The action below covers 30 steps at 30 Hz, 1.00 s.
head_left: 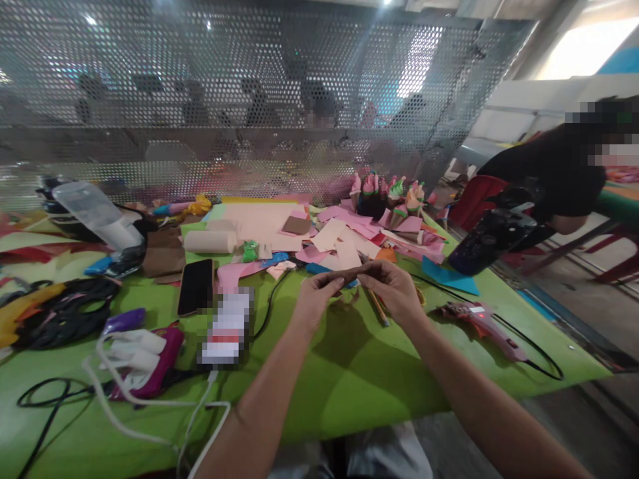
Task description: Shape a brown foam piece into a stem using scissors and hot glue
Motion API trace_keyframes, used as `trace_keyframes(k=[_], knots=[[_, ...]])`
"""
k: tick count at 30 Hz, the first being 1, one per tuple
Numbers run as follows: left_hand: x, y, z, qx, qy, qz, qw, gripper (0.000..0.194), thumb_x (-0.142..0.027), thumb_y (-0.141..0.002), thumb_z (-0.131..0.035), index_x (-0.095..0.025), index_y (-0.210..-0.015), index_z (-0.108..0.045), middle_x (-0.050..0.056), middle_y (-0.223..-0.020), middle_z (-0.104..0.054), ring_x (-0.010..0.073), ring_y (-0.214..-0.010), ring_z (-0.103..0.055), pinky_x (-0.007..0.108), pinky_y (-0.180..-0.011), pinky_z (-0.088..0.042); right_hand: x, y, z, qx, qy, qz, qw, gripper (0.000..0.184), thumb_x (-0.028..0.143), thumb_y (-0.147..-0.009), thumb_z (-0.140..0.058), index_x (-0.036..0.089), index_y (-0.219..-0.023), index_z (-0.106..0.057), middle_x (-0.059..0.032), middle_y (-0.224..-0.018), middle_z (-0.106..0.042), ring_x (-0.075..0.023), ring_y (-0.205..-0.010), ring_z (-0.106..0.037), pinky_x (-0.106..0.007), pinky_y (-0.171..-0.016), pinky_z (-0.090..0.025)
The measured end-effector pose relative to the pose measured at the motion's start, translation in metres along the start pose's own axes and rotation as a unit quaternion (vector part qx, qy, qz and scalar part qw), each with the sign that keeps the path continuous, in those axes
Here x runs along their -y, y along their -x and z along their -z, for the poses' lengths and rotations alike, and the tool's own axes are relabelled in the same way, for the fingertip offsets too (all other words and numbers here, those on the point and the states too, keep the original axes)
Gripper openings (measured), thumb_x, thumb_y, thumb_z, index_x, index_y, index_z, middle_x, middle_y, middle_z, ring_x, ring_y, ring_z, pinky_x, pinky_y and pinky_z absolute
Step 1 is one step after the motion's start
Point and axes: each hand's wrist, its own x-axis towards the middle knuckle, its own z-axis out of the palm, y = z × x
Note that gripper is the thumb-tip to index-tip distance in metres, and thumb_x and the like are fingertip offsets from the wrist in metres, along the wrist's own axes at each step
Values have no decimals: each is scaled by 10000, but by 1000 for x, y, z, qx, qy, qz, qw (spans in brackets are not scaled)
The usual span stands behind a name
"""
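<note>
My left hand and my right hand meet above the green table, both pinched on a thin brown rolled paper strip held level between them. A pencil lies on the table just under my right hand. Behind the hands lies a heap of pink paper scraps.
A black phone and a blurred box lie at left with white cables. A glue gun lies at right. Paper cones stand at the back by a perforated metal screen. Another person sits far right.
</note>
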Motion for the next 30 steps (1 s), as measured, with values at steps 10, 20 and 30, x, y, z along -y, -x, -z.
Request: trace_keyframes(k=[10,20,30], knots=[[-5,3,4,-30,-14,-14,999,233,-273,-636,-795,-159,-839,-793,83,-879,-761,156,-771,-638,253,-694,-479,11,3,7,-20,38,6,999,288,469,-751,-724,208,-869,-699,-27,-744,-696,-143,-611,-594,-266,-555,-472],[-6,2,4,-36,-43,-22,998,231,-287,-632,-794,-159,-824,-789,62,-806,-742,140,-703,-600,248,-647,-454,12,-1,10,-33,10,-31,999,337,498,-665,-774,193,-801,-730,-30,-697,-707,-115,-548,-571,-242,-518,-462],[-5,0,5,-36,-25,-28,999,227,-275,-609,-822,-167,-804,-783,55,-790,-735,128,-668,-579,249,-628,-451,9,-2,13,-47,28,-13,998,353,502,-628,-814,192,-778,-733,-40,-671,-708,-147,-553,-592,-273,-522,-469]])
